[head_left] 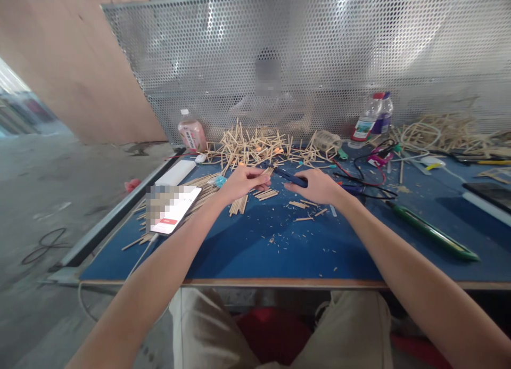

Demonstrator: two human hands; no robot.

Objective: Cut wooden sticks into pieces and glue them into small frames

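Blue pliers (pixel 290 176), gripped in the right hand (pixel 318 185), sit beside wooden sticks (pixel 269 171) pinched by the left hand (pixel 243 183), twelve o'clock above the worktop (pixel 239 258), where a loose pinch could spill the sticks.

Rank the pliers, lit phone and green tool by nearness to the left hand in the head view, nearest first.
From the left hand:
1. Pliers: just to its right, in the right hand.
2. Lit phone: to its left.
3. Green tool: far right, past the right hand.
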